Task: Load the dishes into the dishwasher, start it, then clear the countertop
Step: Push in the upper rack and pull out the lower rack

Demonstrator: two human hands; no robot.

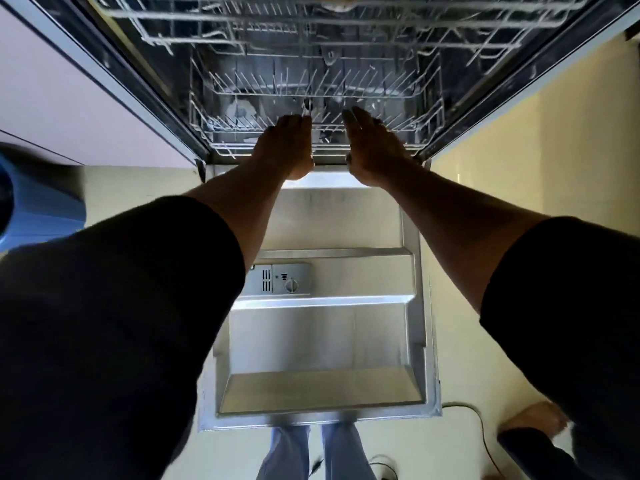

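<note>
The dishwasher stands open, its steel door (322,341) folded down flat in front of me. The lower rack (426,109) of white wire sits inside the tub and holds no dishes that I can see. My left hand (284,147) is at the rack's front middle, its fingers bent down over the wires. My right hand (374,147) lies just to the right of it, fingers straight and pointing into the rack. The upper rack (311,19) hangs above, partly cut off by the frame edge.
A detergent dispenser (280,278) sits in the door's inner panel. A blue object (38,202) stands on the floor at the left, below a pink cabinet front (69,98). A cable (479,424) and a bare foot (533,417) are on the floor at the lower right.
</note>
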